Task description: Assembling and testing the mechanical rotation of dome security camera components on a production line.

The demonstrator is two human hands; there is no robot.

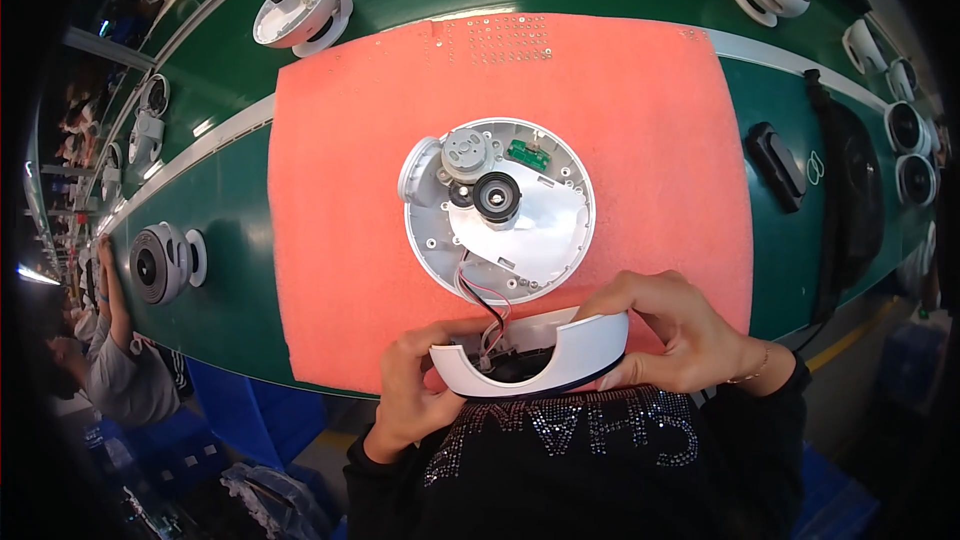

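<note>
A round white housing half lies open-side up on the pink foam mat. Inside it sit a silver motor, a black round wheel and a small green circuit board. Close to my body, a white curved shell with a rounded cutout is held tilted. My left hand grips its left end, and my right hand wraps round its right end. Thin red, black and white wires run from the housing half into the shell, where their ends are partly hidden.
Rows of small screws stand in the mat's far edge. A partly assembled white fan-like unit is at the far left, another unit nearer left. Black pouch and black device lie right. A co-worker is at left.
</note>
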